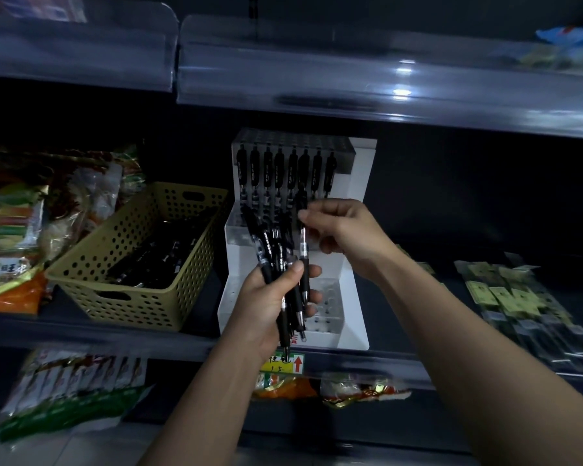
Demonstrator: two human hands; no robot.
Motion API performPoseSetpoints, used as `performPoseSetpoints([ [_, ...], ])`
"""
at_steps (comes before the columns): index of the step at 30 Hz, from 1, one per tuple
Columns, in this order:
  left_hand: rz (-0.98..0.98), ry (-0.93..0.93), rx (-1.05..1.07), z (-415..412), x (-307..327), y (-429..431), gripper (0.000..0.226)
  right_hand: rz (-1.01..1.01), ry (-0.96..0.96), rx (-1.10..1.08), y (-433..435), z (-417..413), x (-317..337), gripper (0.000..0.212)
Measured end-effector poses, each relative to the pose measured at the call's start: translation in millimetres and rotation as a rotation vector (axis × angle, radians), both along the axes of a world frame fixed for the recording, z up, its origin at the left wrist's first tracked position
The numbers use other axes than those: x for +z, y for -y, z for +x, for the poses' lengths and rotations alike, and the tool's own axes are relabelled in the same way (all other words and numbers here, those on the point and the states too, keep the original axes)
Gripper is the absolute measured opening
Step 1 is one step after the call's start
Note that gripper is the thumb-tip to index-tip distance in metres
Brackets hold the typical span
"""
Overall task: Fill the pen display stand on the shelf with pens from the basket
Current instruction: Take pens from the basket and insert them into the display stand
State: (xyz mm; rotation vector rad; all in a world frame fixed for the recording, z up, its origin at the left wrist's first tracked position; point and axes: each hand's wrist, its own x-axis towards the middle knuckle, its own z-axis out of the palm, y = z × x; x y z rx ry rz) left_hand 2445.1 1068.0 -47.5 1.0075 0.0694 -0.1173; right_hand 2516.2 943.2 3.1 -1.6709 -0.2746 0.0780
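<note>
The left hand [263, 307] is curled round a bundle of black pens [266, 243], tips pointing down. The right hand [344, 230] pinches the top of one pen [303, 250] in that bundle between thumb and fingertips. Just behind both hands the white pen display stand [360, 183] sits at the shelf's [115, 334] front edge, its top row of pens [280, 169] full. Touching its left side, the yellow basket [81, 284] holds loose pens [155, 257]. Snack packets [14, 230] crowd the shelf's left end.
</note>
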Motion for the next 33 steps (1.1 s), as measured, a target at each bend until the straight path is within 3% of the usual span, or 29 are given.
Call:
performPoseSetpoints([
  [5, 0.056, -0.024, 0.041, 3, -3, 2, 0.016, 0.078, -0.064, 0.039, -2, 1, -2, 0.01],
  [8, 0.096, -0.007, 0.113, 4, -4, 4, 0.017, 0.01, -0.09, -0.002, -4, 0, -3, 0.024],
  [16, 0.189, 0.04, 0.216, 5, -5, 9, 0.018, -0.119, -0.084, 0.086, -2, -2, 6, 0.012],
  [24, 0.146, 0.007, 0.175, 4, -6, 7, 0.007, 0.174, -0.071, -0.269, 18, 12, 20, 0.007],
  [33, 0.146, -0.015, 0.158, 6, -9, 7, 0.006, 0.311, -0.035, -0.564, 32, 30, 15, 0.004],
])
